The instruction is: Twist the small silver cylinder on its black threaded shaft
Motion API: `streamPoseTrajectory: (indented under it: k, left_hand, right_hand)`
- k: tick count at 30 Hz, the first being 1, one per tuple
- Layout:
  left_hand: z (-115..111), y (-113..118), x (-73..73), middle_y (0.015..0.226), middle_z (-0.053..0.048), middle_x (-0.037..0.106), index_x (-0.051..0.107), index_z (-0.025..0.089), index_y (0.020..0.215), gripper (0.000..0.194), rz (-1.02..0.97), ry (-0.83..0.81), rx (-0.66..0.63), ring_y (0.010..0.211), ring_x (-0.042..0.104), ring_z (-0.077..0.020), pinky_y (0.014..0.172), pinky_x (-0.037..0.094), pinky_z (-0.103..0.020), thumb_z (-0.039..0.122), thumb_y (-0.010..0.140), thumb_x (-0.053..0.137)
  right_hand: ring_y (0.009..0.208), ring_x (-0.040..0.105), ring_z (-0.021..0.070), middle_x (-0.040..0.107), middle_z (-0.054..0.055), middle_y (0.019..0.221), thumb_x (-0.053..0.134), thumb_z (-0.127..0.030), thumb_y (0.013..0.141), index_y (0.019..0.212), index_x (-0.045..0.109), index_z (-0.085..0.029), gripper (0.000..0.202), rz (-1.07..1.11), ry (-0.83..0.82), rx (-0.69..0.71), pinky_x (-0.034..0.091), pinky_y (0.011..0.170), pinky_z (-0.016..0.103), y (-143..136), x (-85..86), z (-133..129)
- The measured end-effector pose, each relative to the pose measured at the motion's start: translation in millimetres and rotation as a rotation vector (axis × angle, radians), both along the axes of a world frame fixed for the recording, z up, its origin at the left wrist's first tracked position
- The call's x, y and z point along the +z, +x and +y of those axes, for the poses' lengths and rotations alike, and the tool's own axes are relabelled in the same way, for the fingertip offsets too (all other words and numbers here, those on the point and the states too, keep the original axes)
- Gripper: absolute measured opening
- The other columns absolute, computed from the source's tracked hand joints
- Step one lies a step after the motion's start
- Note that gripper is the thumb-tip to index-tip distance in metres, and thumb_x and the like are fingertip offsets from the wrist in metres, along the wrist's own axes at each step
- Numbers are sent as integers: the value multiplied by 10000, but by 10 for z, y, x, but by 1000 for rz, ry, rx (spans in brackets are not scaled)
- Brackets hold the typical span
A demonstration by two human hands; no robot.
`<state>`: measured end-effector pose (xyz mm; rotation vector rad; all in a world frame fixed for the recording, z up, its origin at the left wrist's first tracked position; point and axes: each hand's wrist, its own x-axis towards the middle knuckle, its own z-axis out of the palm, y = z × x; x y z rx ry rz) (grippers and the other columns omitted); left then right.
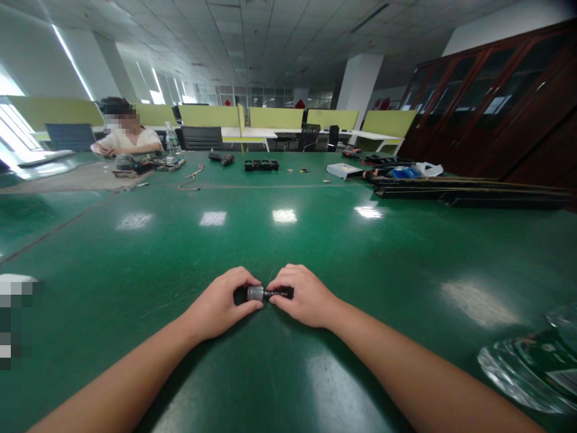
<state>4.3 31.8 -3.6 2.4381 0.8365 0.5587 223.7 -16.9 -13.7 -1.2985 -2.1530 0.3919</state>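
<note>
A small metal cylinder (255,293) with a dark, ridged shaft (274,294) lies crosswise low over the green table (234,240). Around its silver left part, the thumb and fingers of my left hand (220,304) are closed. My right hand (306,294) pinches the dark shaft near the middle, its fingertips almost touching those of my left hand. The right end of the shaft is partly hidden in my right palm.
A clear plastic bottle (532,361) lies at the right front. Far back are a power drill (221,158), a black tray (261,165), a silver box (344,171) and long black rails (451,192). A person (130,135) sits at the back left.
</note>
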Motion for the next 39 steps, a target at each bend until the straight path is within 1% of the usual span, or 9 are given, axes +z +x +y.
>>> streamPoseTrajectory:
  k: [9,26,32,39]
  left_hand:
    - [-2,8,11,955,-36,651,641,200,1004,202,2,2,15,881,609,-206,795,478,-321,307,840,692]
    - [1,4,-2,987,-42,649,633,208,1027,195,-2,34,35,923,606,-217,854,484,-350,287,854,673]
    - [8,3,14,987,-37,645,630,214,1035,189,7,31,63,910,605,-218,831,489,-346,284,862,659]
    - [15,7,17,984,-31,624,629,208,1023,167,10,35,82,887,590,-203,804,479,-324,260,866,655]
  right_hand:
    - [789,585,166,691,9,787,736,-170,767,864,737,-197,101,4,-2,-26,408,787,321,2,8,-1]
    - [802,588,169,705,8,809,718,-167,769,866,729,-208,106,3,2,-64,421,779,313,30,-26,26]
    - [814,590,174,705,10,819,706,-167,774,854,721,-209,92,-2,-8,-97,423,775,318,36,-29,33]
    - [852,587,187,700,22,857,703,-155,761,846,715,-210,102,5,3,-134,422,810,343,64,-47,36]
